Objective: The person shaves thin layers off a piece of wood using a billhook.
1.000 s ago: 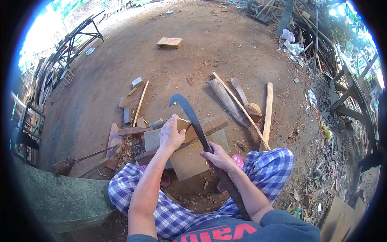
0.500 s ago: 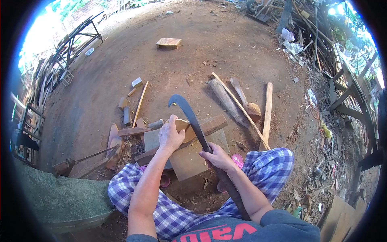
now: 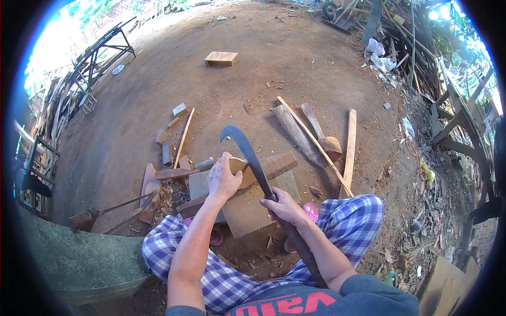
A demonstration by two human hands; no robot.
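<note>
My right hand (image 3: 288, 205) is wrapped round the long dark handle of a billhook (image 3: 246, 149), whose curved blade rises and hooks to the left at the top. The end of the handle runs back to my right forearm and lap. My left hand (image 3: 224, 179) is closed on a light wooden piece (image 3: 239, 165), just left of the blade. Most of that piece is hidden by the fingers. Under both lies a thick wooden beam (image 3: 278, 165), slanting up to the right across a flat board (image 3: 250, 215) between my feet.
To the right lie a log (image 3: 298, 132), a wooden mallet (image 3: 330, 145) and thin strips, one being a pale slat (image 3: 350, 150). On the left are small blocks (image 3: 166, 152), a bow-shaped tool (image 3: 84, 217) and a concrete ledge (image 3: 84, 258). A small wooden stool (image 3: 221, 57) stands ahead.
</note>
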